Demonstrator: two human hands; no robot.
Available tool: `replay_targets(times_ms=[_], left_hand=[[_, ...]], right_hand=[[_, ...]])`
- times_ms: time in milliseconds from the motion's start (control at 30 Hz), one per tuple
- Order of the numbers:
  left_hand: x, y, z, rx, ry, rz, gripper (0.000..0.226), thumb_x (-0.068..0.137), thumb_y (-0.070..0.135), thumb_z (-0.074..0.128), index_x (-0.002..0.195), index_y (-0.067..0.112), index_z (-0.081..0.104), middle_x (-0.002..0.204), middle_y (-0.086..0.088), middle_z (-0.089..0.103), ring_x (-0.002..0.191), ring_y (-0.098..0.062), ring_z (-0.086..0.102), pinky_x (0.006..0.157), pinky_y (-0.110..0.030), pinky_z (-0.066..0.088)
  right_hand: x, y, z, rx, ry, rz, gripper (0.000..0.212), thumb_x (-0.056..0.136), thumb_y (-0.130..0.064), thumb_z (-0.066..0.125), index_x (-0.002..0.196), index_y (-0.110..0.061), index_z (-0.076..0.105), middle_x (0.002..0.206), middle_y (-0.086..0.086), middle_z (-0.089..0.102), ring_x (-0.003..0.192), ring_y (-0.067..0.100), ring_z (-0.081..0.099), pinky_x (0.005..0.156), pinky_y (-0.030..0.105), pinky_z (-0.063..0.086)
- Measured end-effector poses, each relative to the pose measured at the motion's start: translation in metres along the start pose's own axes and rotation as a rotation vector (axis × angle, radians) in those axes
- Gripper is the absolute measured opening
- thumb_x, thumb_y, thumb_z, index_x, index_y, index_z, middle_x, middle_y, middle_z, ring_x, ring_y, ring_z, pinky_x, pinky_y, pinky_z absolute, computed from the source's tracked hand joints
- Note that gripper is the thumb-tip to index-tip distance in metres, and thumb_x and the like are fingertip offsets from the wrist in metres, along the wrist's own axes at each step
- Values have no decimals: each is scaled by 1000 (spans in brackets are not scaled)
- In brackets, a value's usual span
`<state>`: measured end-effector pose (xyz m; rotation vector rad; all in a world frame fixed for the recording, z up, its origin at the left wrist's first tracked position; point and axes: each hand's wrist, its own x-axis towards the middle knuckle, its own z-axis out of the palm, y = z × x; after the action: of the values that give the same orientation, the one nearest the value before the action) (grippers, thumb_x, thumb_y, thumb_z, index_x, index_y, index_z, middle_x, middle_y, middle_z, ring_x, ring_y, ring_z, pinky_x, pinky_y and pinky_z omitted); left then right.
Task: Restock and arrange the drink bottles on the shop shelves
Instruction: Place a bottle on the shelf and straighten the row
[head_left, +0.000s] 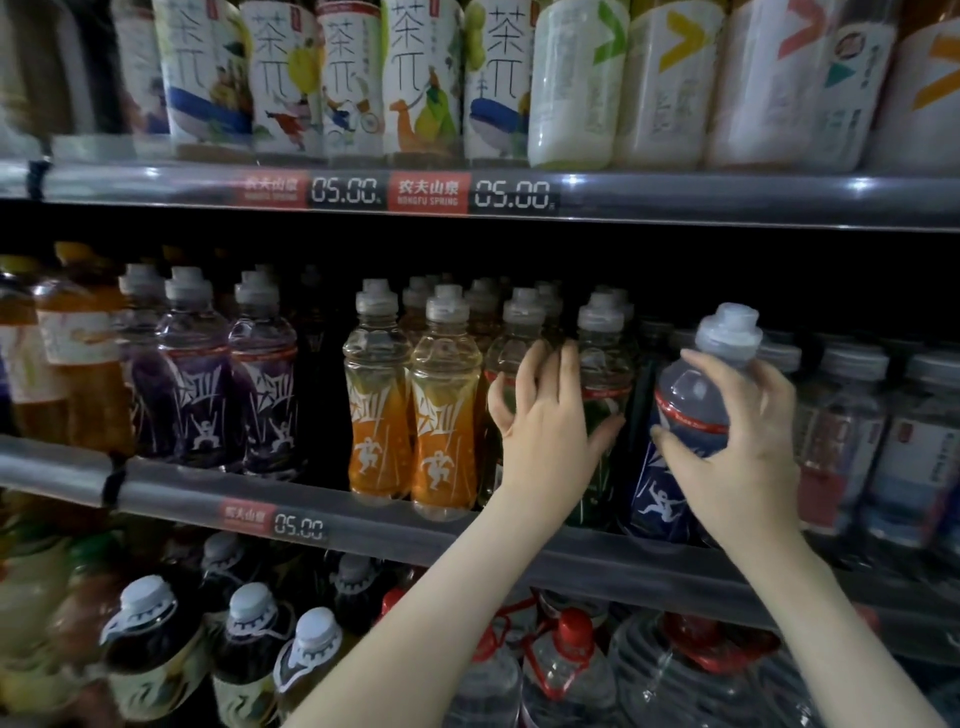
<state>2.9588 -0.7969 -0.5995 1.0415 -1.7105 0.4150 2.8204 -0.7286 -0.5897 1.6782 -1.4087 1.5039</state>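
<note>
On the middle shelf (363, 519) stand rows of sports-drink bottles with grey caps. My right hand (737, 457) grips a blue-labelled bottle (691, 395) by its shoulder, tilted slightly at the shelf's front edge. My left hand (545, 421) is curled round a green-labelled bottle (602, 374) standing just left of the blue one, thumb on its right side. Orange bottles (410, 415) stand to the left of my left hand, and purple bottles (228, 395) further left.
Tea bottles (337, 78) fill the top shelf, with price tags (426, 189) on its rail. Water bottles (872, 441) stand right of the blue bottle. Below are dark tea bottles (156, 649) and large water jugs (571, 670) with red caps.
</note>
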Motion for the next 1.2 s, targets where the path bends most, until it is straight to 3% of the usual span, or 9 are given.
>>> replay_targets(times_ms=[333,533,667,767,867,933,1033,1133,1200], left_hand=[[-7,-12,-4,-47,-69,84,87,79,45,69,146,6,30,145,-9,43,142,-20,10,108,-50,8],[-18,-19,-6,-84,-124,96,79,86,38,58,150,12,19,154,-6,29,146,-18,5,110,-49,2],[-28,-20,-19,-212,-131,126,74,88,43,50,151,20,18,157,2,20,146,-12,-1,115,-45,1],[-40,-11,-38,-301,-126,192,79,83,54,54,149,22,25,153,7,29,143,-9,17,114,-35,12],[-47,1,-58,-398,-140,156,85,80,56,56,148,18,23,144,5,42,128,-13,39,104,-30,29],[-44,0,-73,-458,-87,139,75,82,47,56,143,9,34,134,0,52,113,-14,48,95,-26,38],[-39,-21,-93,-366,92,159,53,83,38,56,122,1,56,111,-6,63,95,-14,51,82,-21,41],[-46,-57,-110,-262,122,68,55,78,41,56,116,1,58,101,-5,66,90,-12,52,77,-13,36],[-54,-82,-120,-230,147,-70,57,76,43,56,114,1,58,97,-3,63,87,-12,54,74,-10,34]], right_hand=[[5,2,3,-15,-53,32,66,75,-14,80,132,-32,51,139,12,37,120,32,48,73,32,46],[13,2,7,-85,-140,114,75,83,-20,73,141,-44,33,148,12,28,132,33,39,77,41,53],[-2,-13,1,-67,-24,-72,67,79,-15,73,136,-34,43,139,16,38,121,35,50,68,44,59],[-21,-32,-7,-89,130,-252,56,82,-11,73,129,-26,48,133,19,39,119,36,51,74,36,57],[-19,-62,-20,-71,212,-381,50,84,-16,69,128,-25,48,132,17,35,124,27,45,95,23,43],[-12,-86,-24,34,175,-421,50,83,-16,69,128,-22,47,133,17,32,132,12,36,106,16,34],[-6,-117,-11,233,66,-394,52,81,-19,68,129,-20,46,134,14,33,132,-10,22,103,5,27],[-8,-138,21,441,-73,-327,57,83,-22,65,135,-23,41,138,9,30,134,-7,24,102,9,33],[-13,-150,41,567,-256,-307,67,86,-25,67,142,-36,32,149,2,21,141,-1,19,105,10,30]])
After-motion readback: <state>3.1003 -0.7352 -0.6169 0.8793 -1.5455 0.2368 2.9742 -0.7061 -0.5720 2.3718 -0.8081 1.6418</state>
